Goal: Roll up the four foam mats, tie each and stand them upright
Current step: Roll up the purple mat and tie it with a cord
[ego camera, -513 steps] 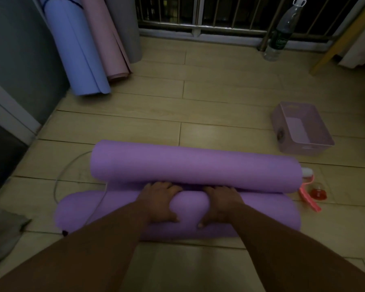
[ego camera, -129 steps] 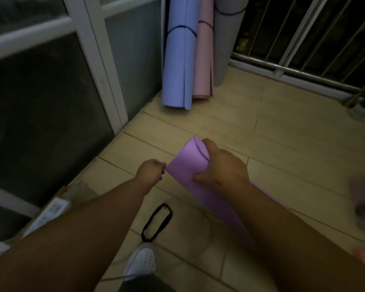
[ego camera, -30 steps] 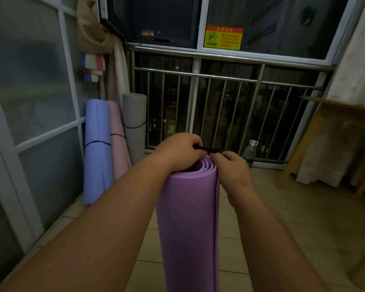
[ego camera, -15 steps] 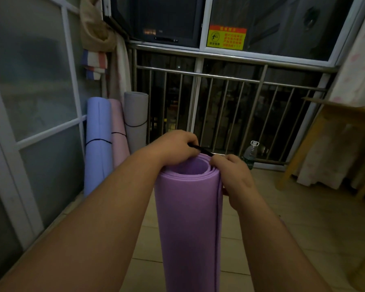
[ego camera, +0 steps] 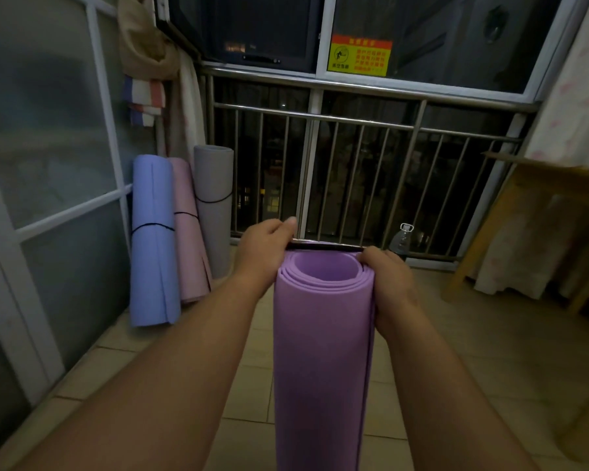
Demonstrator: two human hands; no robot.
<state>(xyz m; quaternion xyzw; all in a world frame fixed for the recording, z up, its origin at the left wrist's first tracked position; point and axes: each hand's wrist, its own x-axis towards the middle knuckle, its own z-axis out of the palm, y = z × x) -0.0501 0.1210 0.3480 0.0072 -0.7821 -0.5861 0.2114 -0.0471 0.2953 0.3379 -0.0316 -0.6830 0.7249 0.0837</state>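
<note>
- The purple mat (ego camera: 323,351) stands rolled and upright on the tiled floor (ego camera: 490,351), right in front of the person, with its open top end between both hands.
- The left hand (ego camera: 264,254) pinches one end of the black band (ego camera: 323,247), fingers curled at the roll's left rim. The right hand (ego camera: 386,283) curls round the other end, pressed against the roll's right edge.
- The band runs taut across the far side of the top rim and is not yet down around the roll.
- Three look finished: the blue mat (ego camera: 152,239), pink mat (ego camera: 187,232) and grey mat (ego camera: 215,198) stand banded in the corner by the railing (ego camera: 354,119).
- So this is the tying step on the last mat. The next move, I'd judge, is to stretch the loop over the top and work it down the roll without letting the coil spring loose, then stand the mat beside the others.
</note>
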